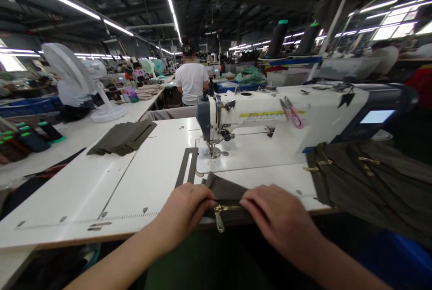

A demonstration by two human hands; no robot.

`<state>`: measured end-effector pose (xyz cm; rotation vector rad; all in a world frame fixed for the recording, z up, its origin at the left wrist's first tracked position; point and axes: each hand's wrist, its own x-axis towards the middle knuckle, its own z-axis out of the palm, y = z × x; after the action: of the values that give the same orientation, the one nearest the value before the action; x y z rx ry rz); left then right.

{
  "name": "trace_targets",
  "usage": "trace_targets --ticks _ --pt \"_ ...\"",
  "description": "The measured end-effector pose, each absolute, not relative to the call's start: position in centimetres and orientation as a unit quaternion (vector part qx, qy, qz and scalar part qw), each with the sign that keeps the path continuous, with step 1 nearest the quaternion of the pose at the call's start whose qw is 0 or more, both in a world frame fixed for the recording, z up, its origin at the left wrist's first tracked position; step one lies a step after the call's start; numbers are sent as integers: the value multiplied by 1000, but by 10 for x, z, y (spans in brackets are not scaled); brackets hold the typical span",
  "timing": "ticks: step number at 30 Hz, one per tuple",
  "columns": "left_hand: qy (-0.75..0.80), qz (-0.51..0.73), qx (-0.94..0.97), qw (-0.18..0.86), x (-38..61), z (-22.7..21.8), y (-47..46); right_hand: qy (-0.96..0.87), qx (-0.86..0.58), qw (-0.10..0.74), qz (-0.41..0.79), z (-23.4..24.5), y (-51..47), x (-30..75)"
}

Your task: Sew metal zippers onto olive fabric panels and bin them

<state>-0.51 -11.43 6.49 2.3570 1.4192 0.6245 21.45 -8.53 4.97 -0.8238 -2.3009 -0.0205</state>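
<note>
Between my two hands, at the front edge of the sewing table, lies a dark olive fabric piece (pixel 225 187) with a gold zipper (pixel 220 218) whose pull hangs down. My left hand (pixel 189 204) is closed in a pinch on the left end of the zipper strip. On the other end, my right hand (pixel 276 211) pinches the same fabric. Just beyond them stands a white sewing machine (pixel 209 121), its presser foot above the plate and apart from the cloth. A slotted grey template (pixel 186 168) lies beside my left hand.
A stack of cut olive panels (pixel 123 138) rests on the left of the table. More zippered fabric (pixel 364 168) is heaped on the right. Pink-handled snips (pixel 293 112) lie against the machine arm. Thread cones and a white fan (pixel 72 69) stand at left; a person (pixel 191 78) is ahead.
</note>
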Motion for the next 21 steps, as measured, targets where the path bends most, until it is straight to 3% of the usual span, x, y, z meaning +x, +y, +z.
trace_targets --ticks 4,7,9,14,21 --pt "524 282 747 296 28 88 -121 -882 -419 215 6 121 -52 237" --pt "519 360 643 433 35 78 -113 -900 -396 179 -37 139 -19 222" --pt "537 410 546 495 29 57 -103 -908 -375 178 -61 126 2 203" --pt "587 431 392 563 7 7 -92 -842 -513 162 -41 64 20 186" --pt "598 409 358 589 10 -3 -91 -807 -567 161 9 14 -16 201"
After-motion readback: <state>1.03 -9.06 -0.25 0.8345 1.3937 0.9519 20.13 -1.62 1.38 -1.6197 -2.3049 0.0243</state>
